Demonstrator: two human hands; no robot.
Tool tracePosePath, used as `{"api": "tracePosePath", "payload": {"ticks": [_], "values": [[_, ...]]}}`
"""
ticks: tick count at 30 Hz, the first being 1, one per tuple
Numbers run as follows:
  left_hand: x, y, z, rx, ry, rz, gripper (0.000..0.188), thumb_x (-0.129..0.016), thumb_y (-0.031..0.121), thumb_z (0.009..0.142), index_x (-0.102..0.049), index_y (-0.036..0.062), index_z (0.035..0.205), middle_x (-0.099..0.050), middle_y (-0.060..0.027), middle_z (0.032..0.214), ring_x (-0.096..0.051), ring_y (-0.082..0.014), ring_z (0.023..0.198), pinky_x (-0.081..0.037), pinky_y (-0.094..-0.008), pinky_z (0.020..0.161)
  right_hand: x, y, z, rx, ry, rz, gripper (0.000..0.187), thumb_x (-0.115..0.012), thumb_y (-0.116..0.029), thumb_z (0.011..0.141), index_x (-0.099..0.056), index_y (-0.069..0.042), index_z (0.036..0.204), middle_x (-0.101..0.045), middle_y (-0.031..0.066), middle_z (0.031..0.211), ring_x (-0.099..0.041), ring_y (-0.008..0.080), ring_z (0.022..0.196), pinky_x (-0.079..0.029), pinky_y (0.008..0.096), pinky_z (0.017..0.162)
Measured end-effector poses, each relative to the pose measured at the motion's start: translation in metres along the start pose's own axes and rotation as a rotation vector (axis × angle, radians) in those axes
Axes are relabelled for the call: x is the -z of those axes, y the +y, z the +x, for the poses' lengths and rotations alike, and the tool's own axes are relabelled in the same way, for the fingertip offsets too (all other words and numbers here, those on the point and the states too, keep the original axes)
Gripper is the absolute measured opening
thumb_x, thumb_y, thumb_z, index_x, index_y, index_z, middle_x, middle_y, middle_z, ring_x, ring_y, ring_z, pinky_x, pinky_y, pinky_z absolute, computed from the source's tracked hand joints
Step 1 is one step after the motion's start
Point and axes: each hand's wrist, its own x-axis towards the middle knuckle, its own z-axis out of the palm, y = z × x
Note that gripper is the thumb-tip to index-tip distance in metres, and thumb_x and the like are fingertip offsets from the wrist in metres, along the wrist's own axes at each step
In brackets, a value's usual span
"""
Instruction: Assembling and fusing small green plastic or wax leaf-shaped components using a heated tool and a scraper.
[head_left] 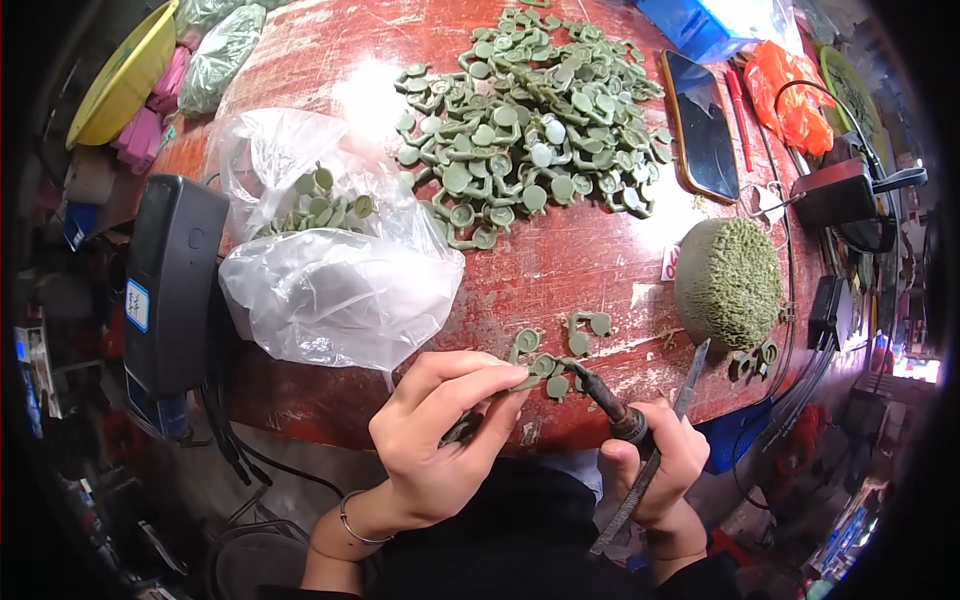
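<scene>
My left hand (430,435) is closed, pinching a small green wax-like piece (543,366) with a round disc end. My right hand (668,462) is wrapped round a dark pen-like tool (604,396) resembling a soldering iron. Its bent, narrow tip meets the green piece or lies very close to it. Between the fingers of that same hand runs a slim grey metal file or blade (690,385), slanting up past the knuckles. A few loose green pieces (588,332) lie just beyond my fingertips. Something darker in my left palm is mostly hidden.
A large heap of green pieces (540,130) covers the far middle of the red table (300,60). Left stand a plastic bag (340,290) with more pieces and a black device (175,255). Right are a phone (700,125), a rough-faced green cylinder (735,285) and cables.
</scene>
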Motion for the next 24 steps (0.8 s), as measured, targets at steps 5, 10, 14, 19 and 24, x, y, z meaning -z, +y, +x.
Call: {"api": "tracePosePath", "payload": {"ticks": [5, 10, 14, 19, 24], "values": [[0.0009, -0.0040, 0.0030, -0.146, -0.036, 0.088, 0.023, -0.064, -0.015, 0.069, -0.062, -0.0027, 0.089, -0.059, -0.0139, 0.089, -0.061, -0.0170, 0.073, -0.055, -0.0238, 0.057, 0.0088, 0.0014, -0.0060, 0.006, -0.084, -0.107, 0.041, -0.073, -0.037, 0.073, -0.058, 0.000, 0.083, -0.052, 0.0060, 0.057, -0.052, 0.0208, 0.044, -0.040, 0.0282, 0.040], [0.0002, -0.0029, 0.0011, -0.123, 0.007, 0.126, 0.031, -0.070, -0.010, 0.064, -0.066, 0.0012, 0.092, -0.061, -0.0098, 0.088, -0.061, -0.0183, 0.074, -0.051, -0.0252, 0.063, 0.0079, 0.0032, -0.0079, 0.005, -0.085, -0.115, 0.040, -0.074, -0.037, 0.073, -0.058, -0.001, 0.082, -0.052, 0.0055, 0.056, -0.053, 0.0200, 0.043, -0.041, 0.0279, 0.040], [0.0000, -0.0057, 0.0024, -0.148, -0.015, 0.139, 0.031, -0.070, -0.010, 0.064, -0.065, 0.0011, 0.093, -0.061, -0.0101, 0.090, -0.062, -0.0191, 0.076, -0.051, -0.0263, 0.066, 0.0087, 0.0026, -0.0066, -0.008, -0.116, -0.131, 0.040, -0.074, -0.037, 0.073, -0.058, -0.001, 0.083, -0.053, 0.0056, 0.056, -0.053, 0.0199, 0.043, -0.041, 0.0282, 0.040], [-0.0007, -0.0031, 0.0012, -0.089, -0.020, 0.104, 0.031, -0.070, -0.010, 0.064, -0.066, 0.0011, 0.093, -0.061, -0.0101, 0.091, -0.062, -0.0192, 0.076, -0.052, -0.0269, 0.066, 0.0091, 0.0024, -0.0054, -0.016, -0.131, -0.129, 0.040, -0.074, -0.036, 0.073, -0.058, -0.001, 0.084, -0.053, 0.0056, 0.056, -0.054, 0.0199, 0.043, -0.042, 0.0284, 0.040], [-0.0004, -0.0027, 0.0007, -0.051, -0.021, 0.093, 0.031, -0.069, -0.010, 0.064, -0.066, 0.0015, 0.093, -0.061, -0.0100, 0.091, -0.062, -0.0192, 0.076, -0.052, -0.0268, 0.065, 0.0089, 0.0035, -0.0053, -0.002, -0.130, -0.125, 0.041, -0.074, -0.036, 0.073, -0.058, -0.001, 0.084, -0.054, 0.0055, 0.056, -0.054, 0.0197, 0.044, -0.043, 0.0282, 0.040]]}}
